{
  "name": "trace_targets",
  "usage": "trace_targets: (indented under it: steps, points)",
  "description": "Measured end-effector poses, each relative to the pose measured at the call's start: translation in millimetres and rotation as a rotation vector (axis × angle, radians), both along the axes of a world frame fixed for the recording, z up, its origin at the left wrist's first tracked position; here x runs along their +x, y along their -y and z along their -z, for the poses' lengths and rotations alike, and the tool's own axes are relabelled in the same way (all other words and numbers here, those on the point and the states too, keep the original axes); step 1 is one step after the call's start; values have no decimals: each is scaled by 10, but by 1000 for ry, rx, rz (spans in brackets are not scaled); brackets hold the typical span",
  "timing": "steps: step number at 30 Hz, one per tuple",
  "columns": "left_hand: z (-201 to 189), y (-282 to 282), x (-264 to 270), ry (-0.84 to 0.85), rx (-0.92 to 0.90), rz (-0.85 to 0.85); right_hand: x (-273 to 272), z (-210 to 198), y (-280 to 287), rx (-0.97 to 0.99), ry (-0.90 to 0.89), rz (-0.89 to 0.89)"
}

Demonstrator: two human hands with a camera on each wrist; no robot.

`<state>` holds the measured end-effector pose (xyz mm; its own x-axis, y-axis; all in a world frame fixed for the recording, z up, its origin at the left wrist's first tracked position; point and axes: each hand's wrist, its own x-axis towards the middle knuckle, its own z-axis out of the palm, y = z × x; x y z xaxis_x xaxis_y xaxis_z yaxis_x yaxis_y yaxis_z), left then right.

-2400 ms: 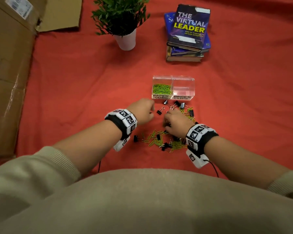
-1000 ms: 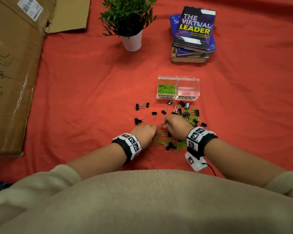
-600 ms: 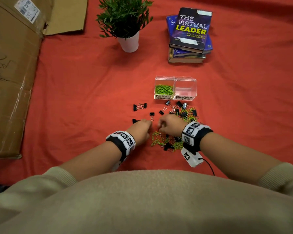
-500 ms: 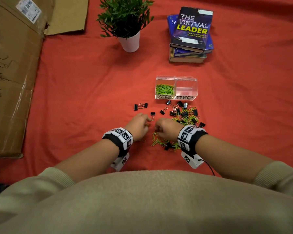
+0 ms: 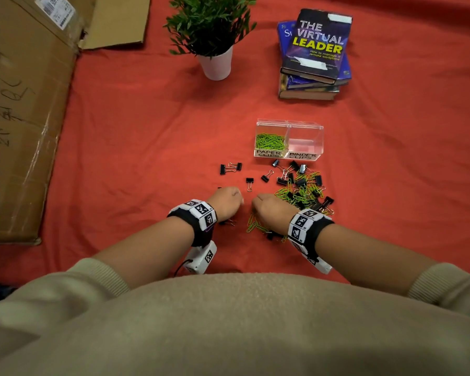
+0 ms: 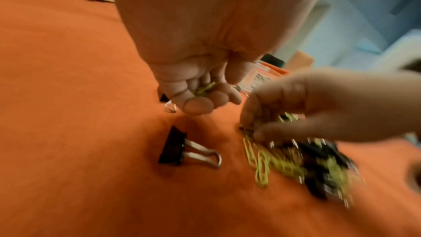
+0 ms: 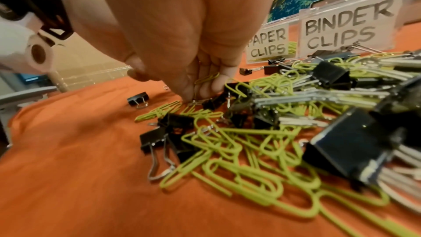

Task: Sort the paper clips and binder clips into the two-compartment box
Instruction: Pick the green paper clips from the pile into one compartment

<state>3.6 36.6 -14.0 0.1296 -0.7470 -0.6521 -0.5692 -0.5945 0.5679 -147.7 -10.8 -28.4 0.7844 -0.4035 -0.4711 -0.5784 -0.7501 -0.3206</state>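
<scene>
A clear two-compartment box [image 5: 316, 131] stands on the red cloth. Its left side, labelled PAPER CLIPS [image 7: 267, 46], holds green paper clips [image 5: 270, 141]; the right side, labelled BINDER CLIPS [image 7: 346, 26], looks empty. A mixed pile of green paper clips and black binder clips [image 5: 301, 188] lies in front of it. My left hand [image 6: 205, 96] hovers left of the pile, fingers curled round a few green paper clips [image 6: 203, 88]. My right hand [image 7: 200, 93] has its fingertips down on the pile's near-left edge and holds a green paper clip [image 7: 206, 78].
Loose binder clips [image 5: 229, 168] lie left of the pile, one [image 6: 180, 148] just under my left hand. A potted plant [image 5: 215, 36] and a stack of books [image 5: 315, 55] stand at the back. Flattened cardboard [image 5: 25, 118] covers the left side.
My left hand has come back from near the box to the pile's left edge. The right hand has shifted a little left along the pile. Binder clips now lie loose at the left.
</scene>
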Motion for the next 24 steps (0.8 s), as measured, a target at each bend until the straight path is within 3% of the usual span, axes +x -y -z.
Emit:
trace_targets:
  steps: [3, 7, 15, 17, 21, 24]
  points:
    - [-26, -67, -114, 219, -14, 262, -49, -3, 10, 9, 58, 12]
    - [95, -189, -237, 378, -51, 490, -62, -32, 16, 6, 21, 27]
    - [138, -266, -315, 460, -146, 520, -37, 20, 6, 17, 21, 74]
    - [122, -267, -321, 476, -148, 530, -44, -31, 55, 82, 68, 163]
    - [97, -276, -330, 504, -133, 577, -122, -158, 249, 336, 235, 538]
    - [120, -294, -318, 436, -124, 556, -178, -241, 411, 538, 275, 741]
